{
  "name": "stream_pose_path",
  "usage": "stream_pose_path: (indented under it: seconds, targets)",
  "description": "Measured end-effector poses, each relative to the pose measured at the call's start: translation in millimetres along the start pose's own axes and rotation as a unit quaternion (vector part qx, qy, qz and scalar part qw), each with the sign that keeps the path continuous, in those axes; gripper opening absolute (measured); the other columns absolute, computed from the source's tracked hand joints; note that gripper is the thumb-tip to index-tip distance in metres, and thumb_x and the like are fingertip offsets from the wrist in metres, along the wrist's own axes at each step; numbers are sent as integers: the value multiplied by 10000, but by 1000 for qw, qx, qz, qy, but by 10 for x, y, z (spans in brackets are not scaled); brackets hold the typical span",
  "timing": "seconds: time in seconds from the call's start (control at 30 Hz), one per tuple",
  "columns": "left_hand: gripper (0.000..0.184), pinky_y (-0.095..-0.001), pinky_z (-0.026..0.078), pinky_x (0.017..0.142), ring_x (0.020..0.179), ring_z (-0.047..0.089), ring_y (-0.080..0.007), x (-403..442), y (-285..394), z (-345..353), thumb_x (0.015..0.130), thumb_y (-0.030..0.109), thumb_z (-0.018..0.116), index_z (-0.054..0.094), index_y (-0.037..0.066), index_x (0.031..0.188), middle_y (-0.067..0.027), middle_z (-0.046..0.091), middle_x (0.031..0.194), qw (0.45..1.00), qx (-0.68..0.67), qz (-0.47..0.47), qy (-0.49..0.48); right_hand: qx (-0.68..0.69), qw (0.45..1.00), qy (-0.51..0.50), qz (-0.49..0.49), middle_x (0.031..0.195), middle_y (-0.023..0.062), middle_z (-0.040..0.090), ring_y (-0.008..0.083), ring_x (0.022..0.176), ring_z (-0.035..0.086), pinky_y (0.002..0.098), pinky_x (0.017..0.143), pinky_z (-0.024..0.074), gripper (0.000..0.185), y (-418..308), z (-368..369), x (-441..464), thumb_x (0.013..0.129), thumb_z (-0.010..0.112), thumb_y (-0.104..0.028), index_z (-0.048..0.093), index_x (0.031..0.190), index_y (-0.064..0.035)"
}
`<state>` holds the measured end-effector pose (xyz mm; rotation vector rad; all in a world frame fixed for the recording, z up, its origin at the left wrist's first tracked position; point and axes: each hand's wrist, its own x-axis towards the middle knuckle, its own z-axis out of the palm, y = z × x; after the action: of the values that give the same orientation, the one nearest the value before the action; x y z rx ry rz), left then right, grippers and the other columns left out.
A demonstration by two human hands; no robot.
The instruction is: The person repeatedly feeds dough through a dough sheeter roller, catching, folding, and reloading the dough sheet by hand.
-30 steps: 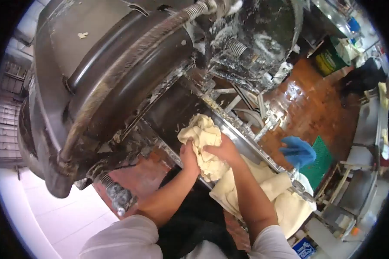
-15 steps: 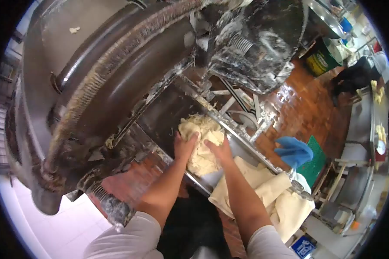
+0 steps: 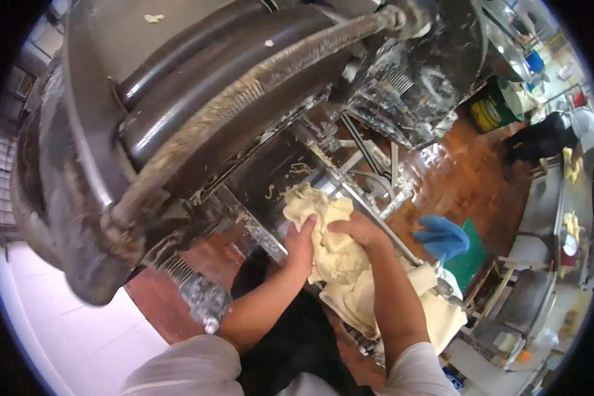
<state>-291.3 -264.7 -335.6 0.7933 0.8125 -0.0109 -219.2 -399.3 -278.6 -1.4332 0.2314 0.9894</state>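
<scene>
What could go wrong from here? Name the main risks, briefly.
The folded dough is a loose, uneven lump between the left hand and right hand, so a flap might sag or tear off.

The pale dough sheet drapes over the side of the metal tray; a knock from the right forearm could drag it towards the floor.

That floor shines in places, so footing may be slippery.

**Machine (image 3: 204,82) at left, benches (image 3: 542,212) at right**

The dough (image 3: 330,241) lies between the left hand (image 3: 300,245) and the right hand (image 3: 362,228), over the tray (image 3: 254,179). Scraps (image 3: 301,169) lie in the tray, beyond the dough. A sheet (image 3: 442,322) drapes at the near right. Farther right, a cloth (image 3: 442,236) is left of a mat (image 3: 468,256). Beyond them stand a tub (image 3: 490,111) and, right of it, another person (image 3: 549,134).
</scene>
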Motion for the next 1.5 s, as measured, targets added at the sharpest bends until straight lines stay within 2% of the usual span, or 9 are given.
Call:
stream_pose_path:
  seconds: [0.47, 0.63, 0.97, 1.17, 1.23, 1.27, 1.33, 1.4, 1.5]
  targets:
    - [391, -287, 488, 803, 932, 589, -153, -1801, 1159, 1241, 850, 164, 659, 487, -14, 1153, -95, 603, 1060, 950, -3, 26, -310, 127, 923, 180, -316, 1198, 116, 574, 213, 1078, 565, 332, 926, 441, 688, -747, 287, -2265, 675, 680, -57, 420, 1305, 33]
    - [405, -280, 488, 813, 931, 598, -146, -2392, 1908, 1509, 839, 166, 672, 495, -20, 1153, -93, 610, 1055, 912, -3, 104, -397, 194, 866, 168, -429, 1246, 170, 532, 275, 1134, 539, 358, 973, 417, 837, -1376, 893, -2799, 615, 739, -184, 372, 1329, 53]
    - [448, -347, 534, 689, 800, 651, -225, -1999, 3906, 2294, 824, 294, 679, 537, -45, 1080, -133, 639, 960, 855, 15, 217, -471, 192, 852, 76, -482, 1002, 149, 637, 250, 869, 649, 357, 764, 548, 414, -3215, 1369, -2409, 808, 615, -268, 568, 1114, 6]
    - [469, -370, 562, 785, 885, 669, -232, -1122, 5624, 2222, 874, 430, 584, 586, 44, 1141, -117, 662, 1038, 817, 150, 226, -509, 208, 822, -11, -530, 1035, 158, 625, 285, 918, 636, 407, 825, 532, 529, -4515, 2076, -1158, 791, 662, -357, 530, 1162, -4]
    - [452, -343, 554, 763, 856, 666, -206, -782, 6169, 2208, 871, 432, 597, 619, 41, 1097, -109, 666, 1011, 828, 297, 274, -389, 239, 811, -3, -535, 1115, 141, 596, 273, 1018, 598, 410, 869, 510, 575, -4665, 2364, -551, 821, 676, -376, 482, 1236, -28]
    - [472, -335, 550, 726, 827, 665, -202, -596, 6357, 2212, 836, 449, 640, 635, 41, 1071, -106, 670, 999, 796, 405, 321, -315, 257, 828, 25, -498, 1142, 130, 590, 276, 1047, 586, 426, 881, 502, 540, -4643, 2473, -229, 858, 649, -330, 458, 1271, -39]
    - [565, -367, 501, 842, 974, 622, -240, 38, 6739, 2103, 779, 464, 689, 610, 39, 1144, -135, 642, 1096, 558, 684, 446, -145, 230, 887, -1, -400, 1174, 122, 582, 242, 1000, 592, 440, 815, 491, 476, -4345, 2645, 115, 828, 680, -226, 509, 1232, -39]
    - [604, -375, 424, 958, 1108, 553, -268, 933, 6812, 1909, 751, 416, 724, 586, 36, 1199, -160, 596, 1198, 350, 831, 429, -50, 29, 969, 57, -239, 1271, 157, 504, 275, 1143, 493, 422, 845, 470, 712, -4125, 2622, 88, 784, 708, -371, 407, 1327, -23]
    - [621, -366, 434, 942, 1067, 581, -275, 1657, 6874, 1631, 698, 325, 786, 583, 26, 1201, -157, 621, 1154, 458, 761, 455, -57, -58, 962, 82, -253, 1269, 166, 495, 270, 1132, 468, 388, 861, 438, 810, -4012, 2405, 33, 739, 731, -403, 380, 1344, 7]
